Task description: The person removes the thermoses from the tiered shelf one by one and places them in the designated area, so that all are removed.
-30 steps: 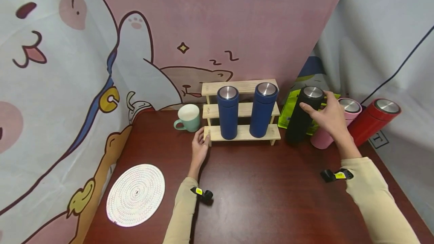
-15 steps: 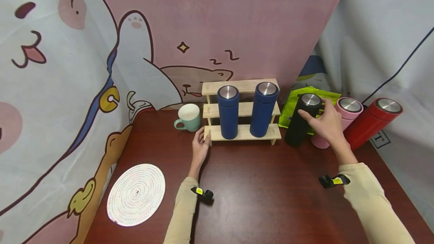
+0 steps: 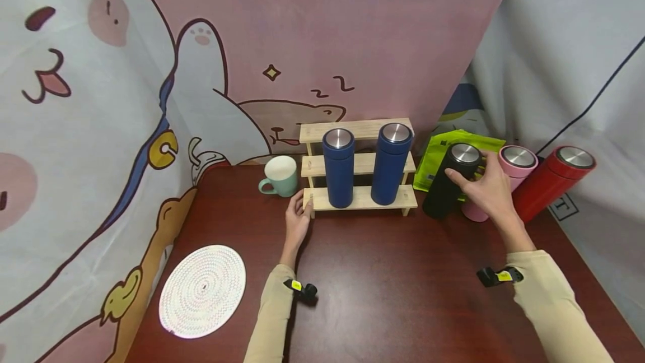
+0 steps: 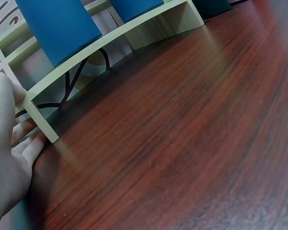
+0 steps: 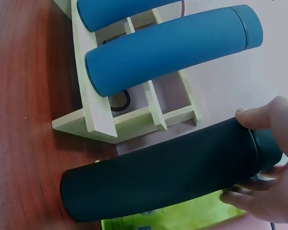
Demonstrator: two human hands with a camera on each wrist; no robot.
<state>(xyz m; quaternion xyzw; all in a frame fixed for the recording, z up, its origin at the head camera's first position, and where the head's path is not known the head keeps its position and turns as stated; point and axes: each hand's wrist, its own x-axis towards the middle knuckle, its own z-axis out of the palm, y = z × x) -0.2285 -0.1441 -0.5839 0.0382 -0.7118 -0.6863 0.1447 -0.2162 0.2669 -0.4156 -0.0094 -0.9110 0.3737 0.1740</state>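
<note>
My left hand [image 3: 297,218] grips the left end of the lowest step of a three-tier wooden rack [image 3: 364,198], thumb on the front and fingers behind. Two blue thermos bottles [image 3: 340,178] [image 3: 390,172] stand upright on that step. To the right of the rack, my right hand [image 3: 486,184] holds a black thermos bottle [image 3: 448,186] near its steel-topped lid. In the right wrist view the thumb is on one side of the black thermos bottle [image 5: 163,170] and the fingers on the other. Its base is at the tabletop; whether it touches cannot be told.
Just right of the black bottle stand a pink thermos bottle [image 3: 519,170] and a red one [image 3: 551,184]. Behind it leans a bright green bag [image 3: 428,167]. A mint mug [image 3: 282,178] sits left of the rack. A round woven mat [image 3: 201,290] lies front left.
My right hand and the top of the black thermos bottle have come down slightly toward me, showing more of the green bag. The left hand and the rack have stayed put.
</note>
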